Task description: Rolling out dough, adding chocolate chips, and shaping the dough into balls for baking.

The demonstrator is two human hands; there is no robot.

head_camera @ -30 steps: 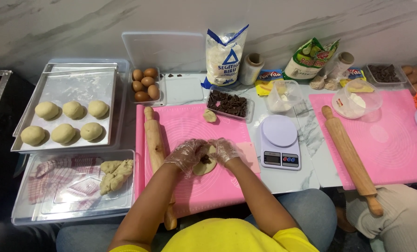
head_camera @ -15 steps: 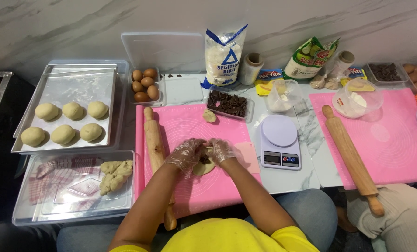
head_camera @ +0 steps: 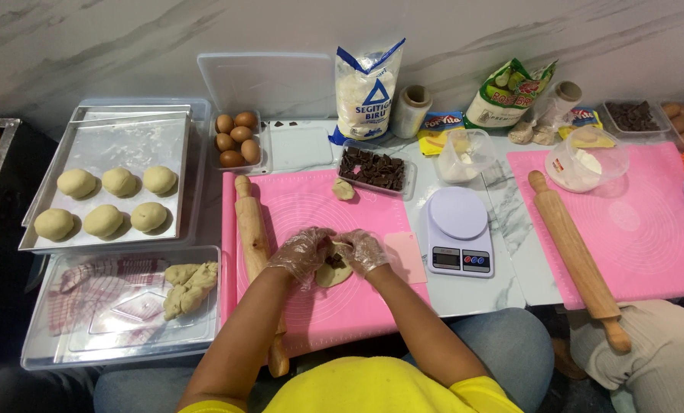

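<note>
Both gloved hands, left hand (head_camera: 302, 255) and right hand (head_camera: 363, 251), pinch the dough disc (head_camera: 333, 271) around its chocolate (head_camera: 335, 261); a thin edge could tear and leak filling.

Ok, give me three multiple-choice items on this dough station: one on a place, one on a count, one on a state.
1. Where does the wooden rolling pin nearest the hands lie?
A. Along the left edge of the pink mat
B. On the kitchen scale
C. In the egg tray

2. How many shaped dough balls sit on the metal baking tray?
A. Four
B. Six
C. Nine

3. What state is the dough piece between the left hand and right hand in?
A. Baked brown
B. Rolled into a long rope
C. Flattened, with dark filling in its middle

Answers: 1 A, the pin runs lengthwise down the mat's left side. 2 B, two rows of three. 3 C, both gloved hands pinch a pale disc with a dark bit at its centre.
</note>
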